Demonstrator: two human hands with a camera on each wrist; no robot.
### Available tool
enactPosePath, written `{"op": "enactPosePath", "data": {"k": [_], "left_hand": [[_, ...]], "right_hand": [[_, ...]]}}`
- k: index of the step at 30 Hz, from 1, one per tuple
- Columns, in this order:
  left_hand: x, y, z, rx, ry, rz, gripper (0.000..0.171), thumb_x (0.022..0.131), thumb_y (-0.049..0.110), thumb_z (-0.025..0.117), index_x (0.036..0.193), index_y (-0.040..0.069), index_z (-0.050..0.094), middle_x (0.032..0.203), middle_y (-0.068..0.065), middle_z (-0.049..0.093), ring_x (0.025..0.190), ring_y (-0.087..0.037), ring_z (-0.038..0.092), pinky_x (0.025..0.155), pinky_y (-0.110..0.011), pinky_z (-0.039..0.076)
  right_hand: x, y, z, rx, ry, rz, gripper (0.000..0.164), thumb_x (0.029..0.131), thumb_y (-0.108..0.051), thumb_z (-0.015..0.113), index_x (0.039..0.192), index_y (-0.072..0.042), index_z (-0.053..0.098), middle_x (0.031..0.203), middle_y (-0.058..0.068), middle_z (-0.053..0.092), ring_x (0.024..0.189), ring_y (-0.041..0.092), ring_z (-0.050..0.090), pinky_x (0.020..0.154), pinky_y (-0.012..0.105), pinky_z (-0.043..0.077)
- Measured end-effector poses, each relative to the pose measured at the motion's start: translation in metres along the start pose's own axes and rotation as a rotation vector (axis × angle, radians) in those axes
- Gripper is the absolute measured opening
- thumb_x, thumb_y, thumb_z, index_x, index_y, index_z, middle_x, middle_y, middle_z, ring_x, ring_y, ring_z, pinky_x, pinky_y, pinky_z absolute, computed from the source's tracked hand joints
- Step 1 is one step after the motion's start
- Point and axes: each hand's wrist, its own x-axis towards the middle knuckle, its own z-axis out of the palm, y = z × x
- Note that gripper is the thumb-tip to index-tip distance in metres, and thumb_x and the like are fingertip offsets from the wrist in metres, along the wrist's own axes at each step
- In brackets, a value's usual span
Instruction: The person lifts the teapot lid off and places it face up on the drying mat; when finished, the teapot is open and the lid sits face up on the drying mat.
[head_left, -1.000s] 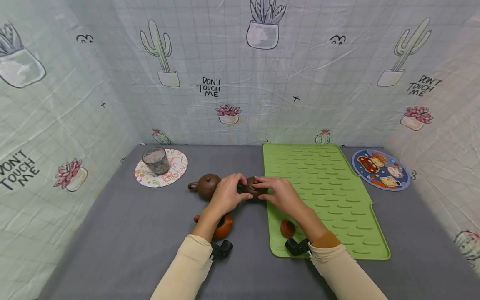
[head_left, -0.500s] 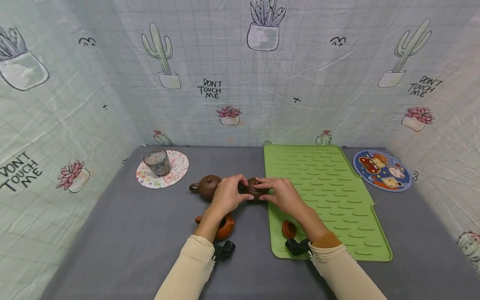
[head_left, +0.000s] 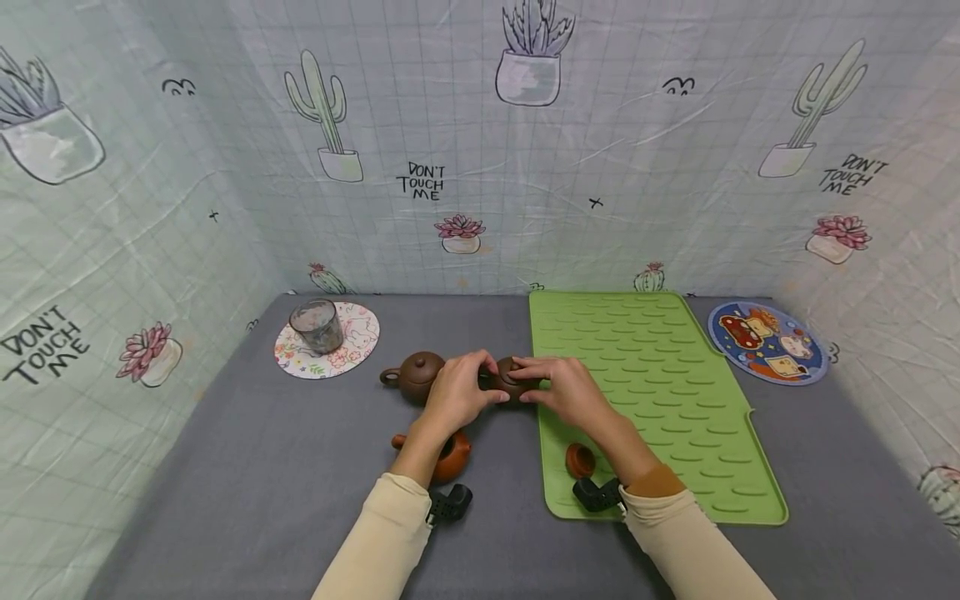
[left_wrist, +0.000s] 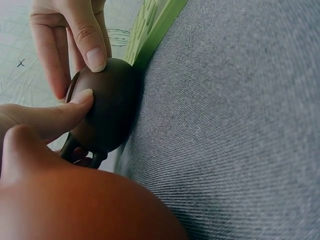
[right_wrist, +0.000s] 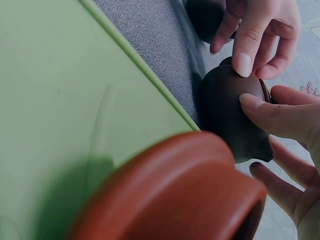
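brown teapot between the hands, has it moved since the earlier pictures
No, not visibly: in the head view the teapot keeps its place against the green mat.

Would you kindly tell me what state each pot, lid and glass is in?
Held dark teapot: upright, lid apparently on, between left hand and right hand.
Other dark teapot: upright, lid on.
Orange teapot: upright, open.
Orange lid: off, on green mat.
Glass: upright, contents unclear.
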Motion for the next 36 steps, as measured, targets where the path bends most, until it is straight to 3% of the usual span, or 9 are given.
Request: {"op": "enactPosePath", "data": {"k": [6, 9, 12, 14, 18, 21, 26, 30, 36], "left_hand": [[-0.001, 0.001, 0.001, 0.006, -0.01, -0.003, 0.035, 0.081, 0.032, 0.087, 0.107, 0.017, 0.067, 0.108, -0.004, 0.073, 0.097, -0.024, 0.069, 0.085, -0.041, 0.056], [-0.001, 0.002, 0.001, 0.008, -0.014, -0.002, 0.036, 0.081, 0.033, 0.087, 0.107, 0.017, 0.067, 0.108, -0.004, 0.073, 0.096, -0.024, 0.069, 0.084, -0.041, 0.056], [-0.001, 0.002, 0.001, 0.006, -0.017, 0.0, 0.036, 0.082, 0.032, 0.087, 0.107, 0.017, 0.067, 0.109, -0.004, 0.073, 0.096, -0.024, 0.069, 0.084, -0.041, 0.056], [-0.001, 0.002, 0.0, 0.006, -0.02, 0.002, 0.036, 0.082, 0.033, 0.087, 0.108, 0.017, 0.067, 0.109, -0.004, 0.073, 0.097, -0.024, 0.069, 0.084, -0.041, 0.056], [-0.001, 0.001, 0.001, 0.004, -0.02, 0.005, 0.036, 0.082, 0.032, 0.086, 0.109, 0.018, 0.067, 0.112, -0.003, 0.073, 0.101, -0.025, 0.069, 0.086, -0.042, 0.056], [-0.002, 0.001, 0.001, -0.005, -0.014, 0.02, 0.036, 0.083, 0.031, 0.086, 0.11, 0.019, 0.067, 0.115, -0.004, 0.072, 0.105, -0.025, 0.068, 0.089, -0.043, 0.056], [-0.004, 0.002, 0.0, -0.026, -0.013, 0.056, 0.032, 0.084, 0.027, 0.085, 0.11, 0.018, 0.069, 0.118, -0.004, 0.071, 0.109, -0.026, 0.068, 0.092, -0.044, 0.055], [-0.005, 0.002, -0.001, -0.026, -0.017, 0.062, 0.029, 0.084, 0.026, 0.085, 0.108, 0.019, 0.071, 0.12, -0.003, 0.071, 0.111, -0.027, 0.068, 0.092, -0.045, 0.055], [-0.003, 0.002, 0.0, -0.005, -0.024, 0.053, 0.025, 0.085, 0.028, 0.085, 0.105, 0.022, 0.071, 0.121, -0.003, 0.07, 0.11, -0.028, 0.067, 0.091, -0.045, 0.055]], "right_hand": [[-0.002, 0.001, 0.0, 0.036, 0.004, -0.007, 0.043, 0.08, -0.007, 0.085, 0.121, -0.014, 0.076, 0.137, 0.009, 0.068, 0.119, 0.032, 0.069, 0.079, 0.038, 0.061], [-0.003, 0.002, -0.001, 0.054, 0.013, -0.004, 0.044, 0.08, -0.007, 0.085, 0.122, -0.014, 0.076, 0.138, 0.008, 0.068, 0.088, 0.025, 0.076, 0.063, 0.027, 0.055], [-0.003, 0.003, -0.003, 0.076, 0.024, -0.001, 0.043, 0.081, -0.008, 0.084, 0.123, -0.015, 0.076, 0.138, 0.008, 0.067, 0.049, 0.009, 0.05, 0.05, 0.019, 0.038], [-0.003, 0.003, -0.004, 0.082, 0.033, -0.005, 0.042, 0.082, -0.009, 0.083, 0.123, -0.015, 0.076, 0.138, 0.008, 0.068, 0.042, 0.003, 0.027, 0.047, 0.017, 0.032], [-0.003, 0.001, -0.007, 0.069, 0.053, -0.025, 0.039, 0.083, -0.009, 0.082, 0.122, -0.016, 0.076, 0.136, 0.008, 0.069, 0.041, 0.001, 0.021, 0.045, 0.017, 0.029], [-0.003, 0.0, -0.01, 0.053, 0.07, -0.036, 0.037, 0.084, -0.008, 0.081, 0.12, -0.018, 0.077, 0.135, 0.007, 0.07, 0.044, 0.009, 0.044, 0.047, 0.017, 0.03], [-0.003, -0.002, -0.014, 0.051, 0.1, -0.052, 0.035, 0.084, -0.007, 0.081, 0.118, -0.017, 0.078, 0.132, 0.006, 0.071, 0.076, 0.023, 0.074, 0.053, 0.019, 0.037], [-0.003, -0.004, -0.017, 0.05, 0.133, -0.082, 0.033, 0.084, -0.005, 0.081, 0.116, -0.015, 0.079, 0.129, 0.007, 0.073, 0.102, 0.027, 0.076, 0.067, 0.033, 0.059], [-0.003, -0.007, -0.022, 0.059, 0.163, -0.09, 0.033, 0.085, -0.001, 0.079, 0.114, -0.015, 0.079, 0.126, 0.007, 0.075, 0.112, 0.028, 0.073, 0.082, 0.045, 0.062]]}}
